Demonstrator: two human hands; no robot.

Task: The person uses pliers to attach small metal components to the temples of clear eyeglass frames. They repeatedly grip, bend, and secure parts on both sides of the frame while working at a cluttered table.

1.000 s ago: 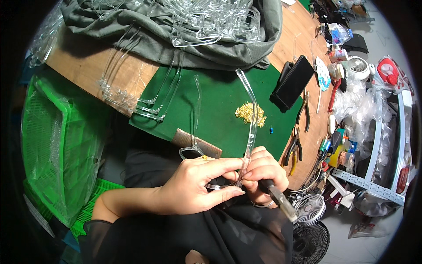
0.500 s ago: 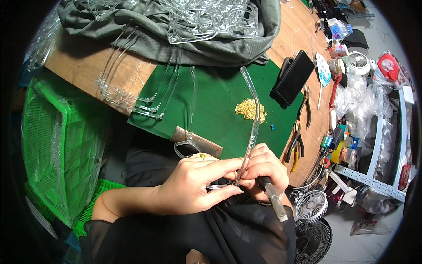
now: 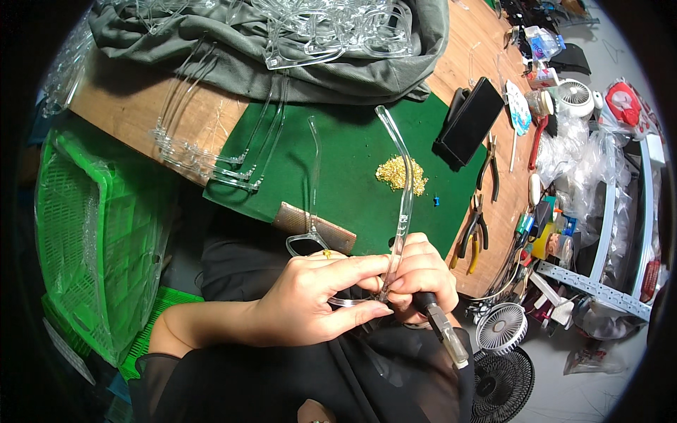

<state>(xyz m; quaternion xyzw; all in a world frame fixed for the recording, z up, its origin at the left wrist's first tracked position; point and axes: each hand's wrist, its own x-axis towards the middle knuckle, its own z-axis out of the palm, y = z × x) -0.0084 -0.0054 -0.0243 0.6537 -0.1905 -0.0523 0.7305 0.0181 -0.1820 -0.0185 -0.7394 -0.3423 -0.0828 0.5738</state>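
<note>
My left hand (image 3: 310, 299) is closed on a clear plastic eyeglass frame (image 3: 345, 302) near its hinge, a yellow ring on one finger. One temple arm (image 3: 405, 190) stands up from between both hands; the other temple (image 3: 314, 169) rises farther left over the green mat. My right hand (image 3: 423, 278) pinches around the base of the near temple. Also kept in that hand is a dark-handled tool (image 3: 446, 330) with a flat metal end sticking out to the lower right; its exact kind is unclear. Fingers hide the hinge.
Tiny gold-coloured pieces (image 3: 400, 175) lie heaped on the green mat (image 3: 345, 148), near a blue pin (image 3: 436, 201). Clear frames (image 3: 338, 32) pile on grey cloth (image 3: 233, 77). Right: a phone (image 3: 471, 123), pliers (image 3: 473, 233), a white fan (image 3: 501, 328). Left: a green crate (image 3: 106, 233).
The frame has turned slightly: the near temple's tip has moved left, and the far temple has shifted a little right and down. The right-hand tool has dipped slightly. Both hands keep their hold.
</note>
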